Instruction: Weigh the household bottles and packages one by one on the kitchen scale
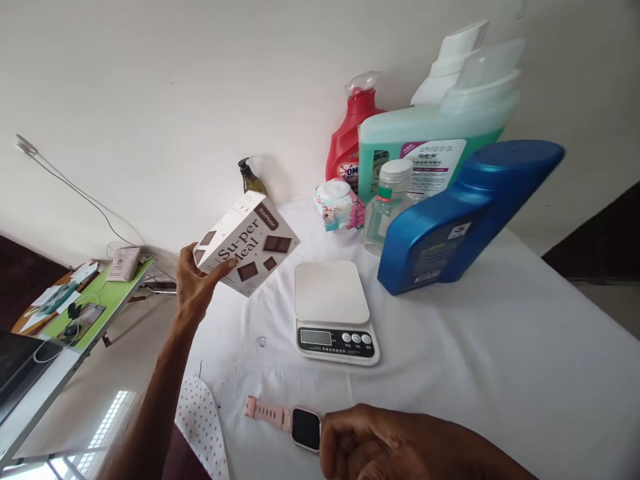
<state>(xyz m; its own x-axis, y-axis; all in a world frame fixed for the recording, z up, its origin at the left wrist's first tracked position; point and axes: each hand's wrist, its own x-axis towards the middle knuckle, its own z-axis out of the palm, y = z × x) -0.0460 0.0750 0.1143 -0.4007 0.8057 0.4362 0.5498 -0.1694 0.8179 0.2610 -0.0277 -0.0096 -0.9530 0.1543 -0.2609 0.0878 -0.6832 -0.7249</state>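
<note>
My left hand (196,287) grips a white "Su-per Meal" box (247,243) printed with brown squares and holds it tilted above the table's left side, left of a white kitchen scale (331,292). The scale's platform is bare and its display faces me. My right hand (370,443) rests near the front edge with its fingers curled in, touching the right end of a pink smartwatch (287,421) lying flat on the white cloth (500,347). I cannot tell whether those fingers grip the watch.
Behind the scale stand a blue jug (460,220), a small clear bottle (387,207), a green detergent bottle (430,143), a red bottle (350,137), a wipes pack (340,205) and a dark pump bottle (249,179). A green side table (87,313) with clutter sits left.
</note>
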